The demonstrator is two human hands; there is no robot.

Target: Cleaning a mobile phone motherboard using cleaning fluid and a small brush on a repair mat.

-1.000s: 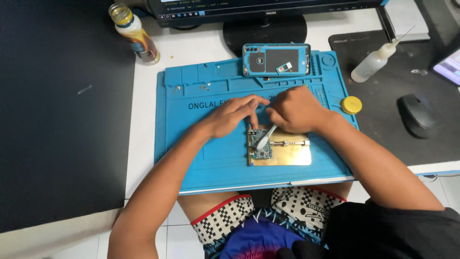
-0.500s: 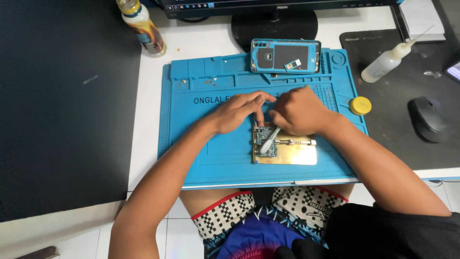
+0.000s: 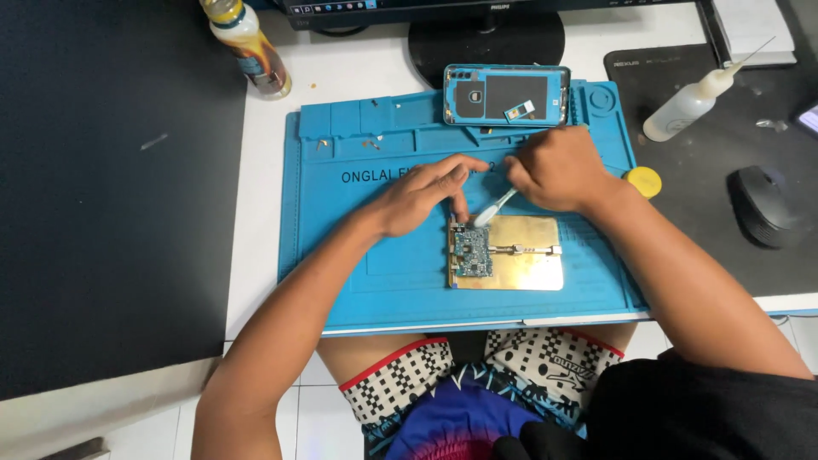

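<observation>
Holding a brush (image 3: 495, 208) in my right hand (image 3: 550, 169), fingers closed round its handle, bristles just above the board's (image 3: 471, 251) top edge; left hand (image 3: 423, 196) empty, fingertips pressing the board's top corner; board sits clamped on a gold plate (image 3: 524, 266) on the blue mat (image 3: 341, 255); phone shell (image 3: 507, 94) lies at mat's far edge.

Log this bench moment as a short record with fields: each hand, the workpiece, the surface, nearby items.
left hand: fingertip pressing the top edge of the circuit board
right hand: grips a white brush, tip above the board
workpiece: board clamped on a gold holder plate
surface: blue repair mat
nearby: opened phone shell, yellow cap, squeeze bottle, mouse
</observation>
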